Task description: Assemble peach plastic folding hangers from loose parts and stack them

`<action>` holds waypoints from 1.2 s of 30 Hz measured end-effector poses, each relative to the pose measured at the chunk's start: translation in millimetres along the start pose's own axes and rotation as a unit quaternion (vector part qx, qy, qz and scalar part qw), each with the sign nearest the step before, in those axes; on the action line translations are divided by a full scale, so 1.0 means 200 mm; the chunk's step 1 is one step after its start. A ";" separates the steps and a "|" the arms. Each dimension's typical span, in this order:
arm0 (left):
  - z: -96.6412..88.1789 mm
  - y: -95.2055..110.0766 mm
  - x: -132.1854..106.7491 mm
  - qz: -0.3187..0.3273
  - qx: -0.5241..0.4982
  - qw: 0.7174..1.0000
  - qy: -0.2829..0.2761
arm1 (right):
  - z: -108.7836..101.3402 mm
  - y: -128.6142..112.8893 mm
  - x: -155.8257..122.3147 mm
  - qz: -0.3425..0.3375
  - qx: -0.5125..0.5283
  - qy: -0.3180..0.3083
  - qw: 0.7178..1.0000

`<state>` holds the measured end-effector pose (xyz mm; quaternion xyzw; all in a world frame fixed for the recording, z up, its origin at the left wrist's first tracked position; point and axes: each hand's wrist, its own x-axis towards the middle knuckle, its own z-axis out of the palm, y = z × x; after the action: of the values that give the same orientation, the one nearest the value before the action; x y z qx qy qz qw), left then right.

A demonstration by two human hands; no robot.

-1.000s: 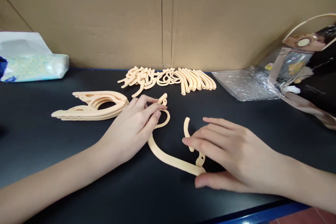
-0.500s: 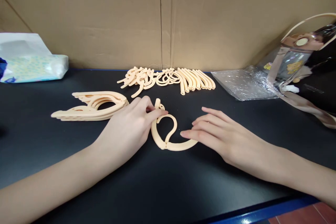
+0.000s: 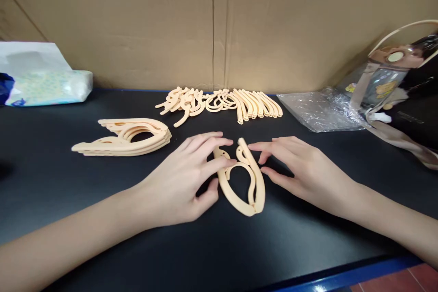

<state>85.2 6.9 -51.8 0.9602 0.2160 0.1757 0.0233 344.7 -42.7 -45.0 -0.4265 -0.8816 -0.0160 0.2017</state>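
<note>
A folded peach plastic hanger (image 3: 243,181) lies on the black table (image 3: 102,200) between my hands. My left hand (image 3: 190,178) rests at its left side, fingers stretched, with fingertips touching its upper arm and the thumb near its lower edge. My right hand (image 3: 301,169) sits at its right side, fingers spread and fingertips touching the hanger's top end. A stack of folded hangers (image 3: 126,137) lies to the left. A row of unfolded hangers (image 3: 222,102) lies at the back by the cardboard.
A cardboard wall (image 3: 212,23) closes the back of the table. A tissue pack (image 3: 44,84) sits at the far left. Crumpled clear plastic wrap (image 3: 318,109) and a bag with a bottle (image 3: 400,82) stand at the right. The table's blue front edge (image 3: 342,276) runs bottom right.
The hanger went from spread out to folded into a narrow closed shape, now lying between both hands. My right hand moved up and left to its top; my left fingers straightened.
</note>
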 end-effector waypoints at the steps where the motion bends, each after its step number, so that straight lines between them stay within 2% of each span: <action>1: 0.00 0.01 0.00 -0.002 -0.016 1.000 -0.008 | 0.00 0.00 0.00 0.001 0.011 -0.002 1.000; 7: 0.00 0.02 -0.01 0.012 -0.043 0.999 -0.018 | -0.02 -0.01 0.01 -0.023 0.073 -0.015 0.997; 11: 0.00 0.01 -0.01 0.015 -0.047 0.998 -0.027 | -0.03 -0.03 0.01 0.009 0.177 -0.079 0.981; 13: 0.00 0.00 -0.01 0.018 -0.063 0.997 -0.032 | -0.03 -0.04 0.01 0.029 0.248 -0.098 0.963; 16: 0.00 0.01 -0.01 0.033 -0.069 0.997 -0.016 | -0.03 -0.06 0.00 0.077 0.357 -0.083 0.927; 19: -0.01 0.02 -0.01 0.052 -0.031 0.997 0.044 | -0.04 -0.07 0.01 0.161 0.459 -0.061 0.872; 21: -0.01 0.03 -0.01 0.053 0.003 0.995 0.081 | -0.04 -0.07 0.02 0.207 0.515 -0.072 0.829; 23: -0.02 0.03 -0.01 0.042 0.033 0.994 0.097 | -0.04 -0.07 0.03 0.233 0.550 -0.086 0.798; 31: -0.01 0.02 0.00 0.022 0.051 0.995 0.084 | -0.03 -0.05 0.04 0.262 0.586 -0.083 0.762; 36: -0.01 0.02 0.00 0.018 0.053 0.995 0.079 | -0.02 -0.04 0.05 0.265 0.595 -0.084 0.754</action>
<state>86.2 3.8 -50.4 0.9468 0.2085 0.2403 -0.0476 334.2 -41.9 -37.5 -0.4367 -0.5784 0.6015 0.3361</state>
